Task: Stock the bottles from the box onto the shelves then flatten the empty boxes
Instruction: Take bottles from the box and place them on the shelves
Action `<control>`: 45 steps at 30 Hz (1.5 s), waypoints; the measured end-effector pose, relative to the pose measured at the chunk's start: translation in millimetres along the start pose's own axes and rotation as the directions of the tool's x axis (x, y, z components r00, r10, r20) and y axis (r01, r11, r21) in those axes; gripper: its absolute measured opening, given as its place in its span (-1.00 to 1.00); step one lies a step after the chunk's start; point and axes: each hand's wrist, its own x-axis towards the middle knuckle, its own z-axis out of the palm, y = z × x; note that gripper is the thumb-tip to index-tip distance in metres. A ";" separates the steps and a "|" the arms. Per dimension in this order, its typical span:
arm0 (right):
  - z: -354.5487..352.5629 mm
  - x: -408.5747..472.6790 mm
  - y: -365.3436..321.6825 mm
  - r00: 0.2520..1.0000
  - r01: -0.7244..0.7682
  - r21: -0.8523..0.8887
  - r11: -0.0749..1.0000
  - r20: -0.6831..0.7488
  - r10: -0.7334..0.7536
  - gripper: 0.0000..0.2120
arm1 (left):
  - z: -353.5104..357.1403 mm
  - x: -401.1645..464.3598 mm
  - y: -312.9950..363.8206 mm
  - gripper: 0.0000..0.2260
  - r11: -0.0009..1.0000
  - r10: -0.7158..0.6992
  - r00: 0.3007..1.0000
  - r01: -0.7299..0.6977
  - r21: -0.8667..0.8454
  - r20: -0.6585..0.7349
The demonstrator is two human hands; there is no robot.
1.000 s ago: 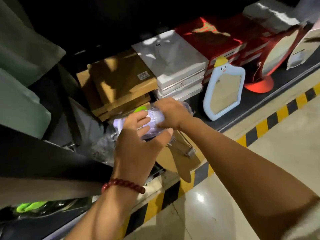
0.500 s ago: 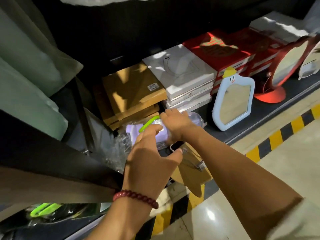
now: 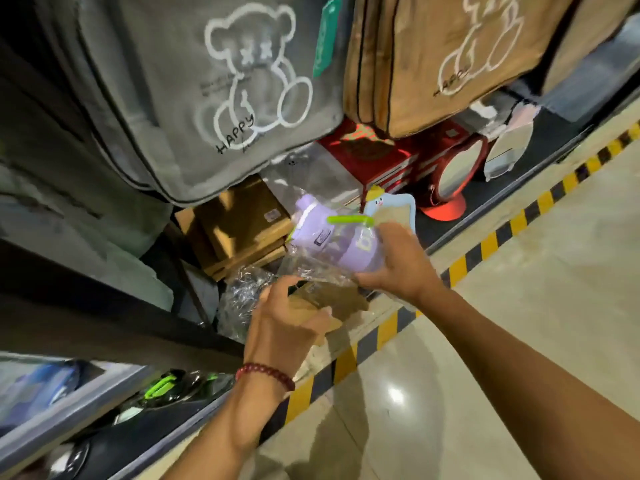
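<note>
A purple bottle (image 3: 332,242) with a green strap lies tilted in a clear plastic wrap, its cap pointing up left. My right hand (image 3: 398,261) grips its base end. My left hand (image 3: 287,320) is lower, fingers curled at the loose edge of the clear plastic wrap (image 3: 311,271). Below both hands a brown cardboard box flap (image 3: 332,299) sticks out from the bottom shelf. More crumpled clear plastic (image 3: 242,296) lies to the left of it.
Flat brown boxes (image 3: 242,223), red boxes (image 3: 374,157), a blue-framed mirror (image 3: 398,209) and a red mirror (image 3: 453,174) fill the bottom shelf. Grey (image 3: 214,91) and tan (image 3: 443,57) bear bags hang above. A yellow-black stripe (image 3: 485,244) edges the floor. Green-handled items (image 3: 159,388) lie lower left.
My right hand has lifted the bottle up and to the right, out from the shelf. My left hand has come off the bottle and dropped to the wrap. The camera has tilted up.
</note>
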 end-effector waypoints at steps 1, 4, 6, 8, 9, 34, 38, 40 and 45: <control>-11.8 -21.6 -2.4 0.997 -0.072 0.106 0.992 0.014 0.071 -0.37 | -6.0 -9.7 17.5 -0.39 0.998 -0.029 0.999 0.031 -0.058 0.024; -50.1 -86.1 -22.1 0.962 -0.270 0.421 0.866 0.088 0.257 -0.34 | -19.8 -37.5 67.6 -0.62 0.943 -0.122 0.983 0.158 -0.294 0.138; -76.9 -123.0 -40.0 0.942 -0.329 0.527 0.784 0.128 0.310 -0.36 | -26.3 -55.8 104.1 -0.66 0.880 -0.138 0.960 0.232 -0.414 0.243; -105.4 -156.6 -62.1 0.937 -0.343 0.590 0.731 0.161 0.310 -0.44 | -33.3 -75.7 132.1 -0.54 0.847 -0.097 0.952 0.233 -0.478 0.292; -120.5 -173.1 -74.2 0.938 -0.342 0.608 0.717 0.171 0.302 -0.51 | -39.0 -88.7 145.2 -0.48 0.833 -0.085 0.950 0.234 -0.502 0.302; -259.3 -393.3 -364.3 0.977 -0.215 0.737 0.641 0.153 0.152 -0.71 | -379.1 -340.7 207.0 -0.41 0.591 0.068 0.996 0.008 -0.807 0.059; -231.8 -403.3 -433.6 0.971 -0.188 0.722 0.666 0.237 0.017 -0.80 | -435.0 -379.0 176.9 -0.49 0.610 0.094 0.996 -0.047 -0.791 0.013; -221.0 -406.1 -466.3 0.944 -0.174 0.673 0.719 0.322 -0.072 -0.53 | -455.9 -392.5 165.0 -0.49 0.614 0.087 0.996 -0.067 -0.786 -0.017; -202.6 -405.7 -518.8 0.842 -0.097 0.659 0.746 0.454 -0.291 -0.16 | -481.5 -405.8 149.3 -0.51 0.589 0.067 0.992 -0.122 -0.799 -0.103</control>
